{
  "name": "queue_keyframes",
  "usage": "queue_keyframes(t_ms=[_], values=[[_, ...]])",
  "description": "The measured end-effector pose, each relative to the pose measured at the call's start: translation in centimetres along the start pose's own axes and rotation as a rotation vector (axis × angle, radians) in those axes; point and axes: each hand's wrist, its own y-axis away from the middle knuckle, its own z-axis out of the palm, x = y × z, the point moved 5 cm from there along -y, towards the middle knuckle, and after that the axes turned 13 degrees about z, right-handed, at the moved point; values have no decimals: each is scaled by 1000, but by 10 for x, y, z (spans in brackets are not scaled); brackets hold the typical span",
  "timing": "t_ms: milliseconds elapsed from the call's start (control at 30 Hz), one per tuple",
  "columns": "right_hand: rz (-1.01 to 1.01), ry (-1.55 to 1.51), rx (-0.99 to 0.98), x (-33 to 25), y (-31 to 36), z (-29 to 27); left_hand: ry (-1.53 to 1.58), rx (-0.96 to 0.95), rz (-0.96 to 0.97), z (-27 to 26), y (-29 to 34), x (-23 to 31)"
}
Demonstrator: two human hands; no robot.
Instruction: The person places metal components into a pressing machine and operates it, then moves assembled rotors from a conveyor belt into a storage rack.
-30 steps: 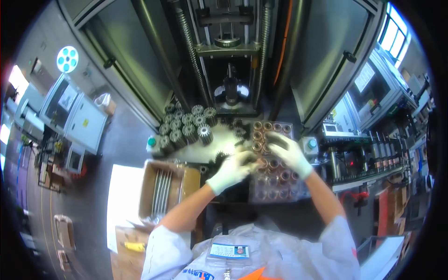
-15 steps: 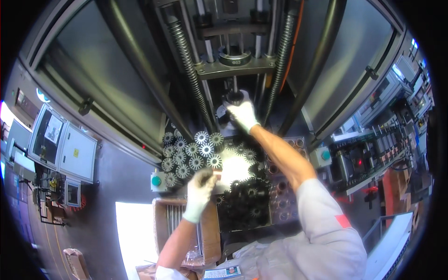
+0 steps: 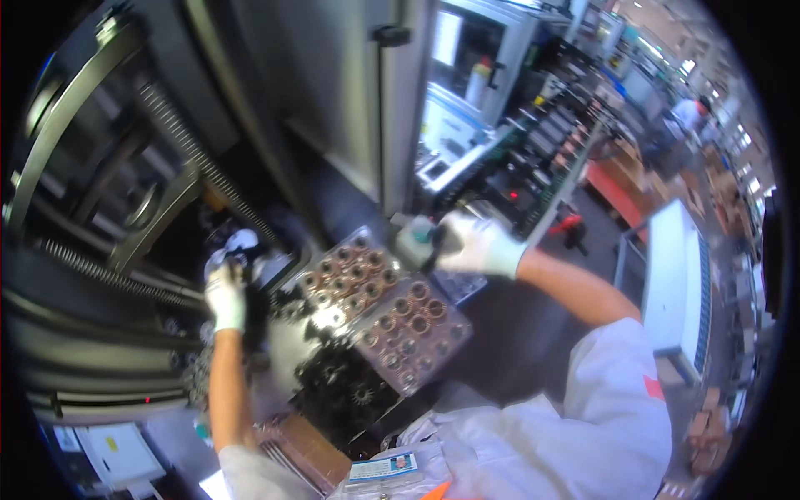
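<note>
My left hand, in a white glove, reaches into the press at the left. Its fingers are closed at the press seat, where a pale round piece shows; what they hold is hidden. My right hand, also gloved, is stretched out to the right beside a box with a green button. Its fingers curl around a dark part, blurred by motion. Between my arms lie clear trays with copper-coloured rings and a heap of black toothed cores.
The press's coil spring and dark columns stand at the left. An open cardboard box sits by my left forearm. Beyond my right hand runs a machine line. A white roller conveyor is at the right; a person is far off.
My view has turned to the right. My right hand has left the press seat and swung out beside the button box. My left hand has moved from above the cores into the press.
</note>
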Motion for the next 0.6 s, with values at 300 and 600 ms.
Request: queue_keyframes(t_ms=[300, 600], values=[[637, 333, 331, 271, -97, -103, 622, -107, -463, 49, -6, -39], [622, 271, 79, 324, -140, -86, -154, -222, -88, 34, 21, 14]])
